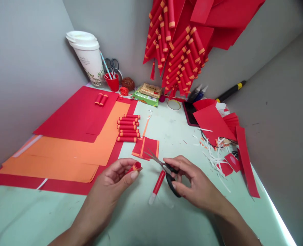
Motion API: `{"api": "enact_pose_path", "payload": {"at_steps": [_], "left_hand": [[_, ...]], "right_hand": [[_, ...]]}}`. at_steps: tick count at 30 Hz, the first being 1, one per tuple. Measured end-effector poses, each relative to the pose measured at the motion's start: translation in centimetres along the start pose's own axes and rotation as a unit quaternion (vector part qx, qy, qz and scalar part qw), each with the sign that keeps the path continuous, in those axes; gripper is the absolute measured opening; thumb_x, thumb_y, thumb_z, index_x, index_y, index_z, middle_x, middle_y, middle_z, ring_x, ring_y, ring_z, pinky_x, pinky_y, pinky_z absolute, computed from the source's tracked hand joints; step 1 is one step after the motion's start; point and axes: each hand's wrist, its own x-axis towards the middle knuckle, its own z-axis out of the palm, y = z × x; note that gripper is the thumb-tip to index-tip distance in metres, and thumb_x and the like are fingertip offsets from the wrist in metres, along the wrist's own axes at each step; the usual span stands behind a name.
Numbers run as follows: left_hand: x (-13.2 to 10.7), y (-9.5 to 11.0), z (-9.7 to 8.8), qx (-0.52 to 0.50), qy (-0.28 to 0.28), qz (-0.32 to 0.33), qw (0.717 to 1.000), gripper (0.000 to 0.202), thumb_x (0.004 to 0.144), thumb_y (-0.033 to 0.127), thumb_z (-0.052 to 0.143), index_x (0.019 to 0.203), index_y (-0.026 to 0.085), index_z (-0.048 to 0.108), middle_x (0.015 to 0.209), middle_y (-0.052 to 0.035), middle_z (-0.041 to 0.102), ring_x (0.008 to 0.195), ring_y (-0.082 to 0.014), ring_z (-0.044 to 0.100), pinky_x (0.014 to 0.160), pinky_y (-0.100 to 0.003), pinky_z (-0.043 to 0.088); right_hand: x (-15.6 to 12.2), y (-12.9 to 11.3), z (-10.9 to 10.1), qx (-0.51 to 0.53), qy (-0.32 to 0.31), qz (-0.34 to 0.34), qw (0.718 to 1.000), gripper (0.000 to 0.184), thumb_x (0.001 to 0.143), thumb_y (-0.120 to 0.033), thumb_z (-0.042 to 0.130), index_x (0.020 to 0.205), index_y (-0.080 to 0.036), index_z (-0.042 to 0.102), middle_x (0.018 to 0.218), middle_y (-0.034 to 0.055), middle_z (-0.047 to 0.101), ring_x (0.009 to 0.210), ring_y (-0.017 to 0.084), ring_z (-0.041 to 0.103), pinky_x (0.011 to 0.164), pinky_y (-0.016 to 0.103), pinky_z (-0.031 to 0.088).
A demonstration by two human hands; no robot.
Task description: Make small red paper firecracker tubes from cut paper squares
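Observation:
Between the thumb and fingers of my left hand [118, 181] is a rolled red paper tube [135, 167] with an orange band at its end. My right hand [189, 177] grips black-handled scissors [164, 166], their blades parted and pointing up-left, apart from the tube. Beyond the blades lie red paper pieces [151, 147] with orange edge strips. Below the scissors rests a red stick with a whitish end [158, 184], perhaps a glue tube. Several finished red tubes with orange ends [128, 128] sit in a row beyond my left hand.
Red sheets [77, 112] and orange sheets [64, 157] cover the left side. At the back stand a white cup [88, 59] and a red pot [112, 83]. Paper scraps [219, 153] and a phone [190, 113] lie right. Red paper firecracker strings [182, 61] hang on the wall.

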Motion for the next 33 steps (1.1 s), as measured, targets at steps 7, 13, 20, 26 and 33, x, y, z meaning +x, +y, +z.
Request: {"api": "enact_pose_path", "payload": {"at_steps": [7, 13, 20, 26, 33], "left_hand": [[0.07, -0.04, -0.16, 0.001, -0.026, 0.001, 1.0, 0.024, 0.08, 0.043, 0.076, 0.1, 0.031, 0.069, 0.106, 0.0027, 0.072, 0.101, -0.0173, 0.065, 0.085, -0.022, 0.05], [-0.04, -0.06, -0.3, 0.019, -0.029, 0.003, 0.999, 0.026, 0.079, 0.044, 0.077, 0.101, 0.03, 0.07, 0.104, 0.0011, 0.071, 0.102, -0.0187, 0.064, 0.085, -0.023, 0.05], [0.12, -0.08, -0.04, 0.009, -0.043, 0.015, 0.999, 0.022, 0.077, 0.041, 0.079, 0.096, 0.032, 0.071, 0.1, 0.003, 0.072, 0.099, -0.0168, 0.065, 0.083, -0.02, 0.049], [0.09, -0.2, -0.19, 0.004, -0.038, 0.011, 0.999, 0.026, 0.076, 0.043, 0.08, 0.098, 0.031, 0.071, 0.102, 0.0014, 0.073, 0.101, -0.0188, 0.065, 0.085, -0.022, 0.05], [-0.08, -0.42, -0.32, -0.001, -0.04, 0.008, 0.999, 0.026, 0.078, 0.043, 0.078, 0.099, 0.031, 0.071, 0.102, 0.0017, 0.072, 0.102, -0.0186, 0.064, 0.086, -0.023, 0.049]], "right_hand": [[-0.13, -0.59, 0.29, -0.019, -0.046, 0.001, 0.999, 0.055, 0.078, -0.006, 0.062, 0.127, -0.032, 0.064, 0.103, 0.0007, 0.062, 0.081, 0.014, 0.058, 0.078, 0.029, 0.051], [-0.19, -0.36, 0.42, -0.011, -0.06, -0.011, 0.998, 0.056, 0.079, -0.006, 0.064, 0.129, -0.03, 0.063, 0.105, 0.0012, 0.063, 0.083, 0.013, 0.058, 0.078, 0.028, 0.051], [-0.13, -0.2, 0.48, -0.003, -0.059, -0.014, 0.998, 0.052, 0.081, -0.007, 0.064, 0.128, -0.029, 0.064, 0.105, 0.0017, 0.064, 0.081, 0.013, 0.058, 0.074, 0.027, 0.051], [-0.12, 0.01, 0.5, -0.01, -0.054, -0.026, 0.998, 0.05, 0.082, -0.008, 0.063, 0.128, -0.029, 0.064, 0.104, 0.0021, 0.064, 0.08, 0.013, 0.058, 0.073, 0.028, 0.051], [-0.29, 0.2, 0.44, -0.014, -0.044, -0.048, 0.998, 0.05, 0.082, -0.006, 0.063, 0.128, -0.028, 0.065, 0.106, 0.0024, 0.065, 0.078, 0.012, 0.059, 0.072, 0.026, 0.051]]}}
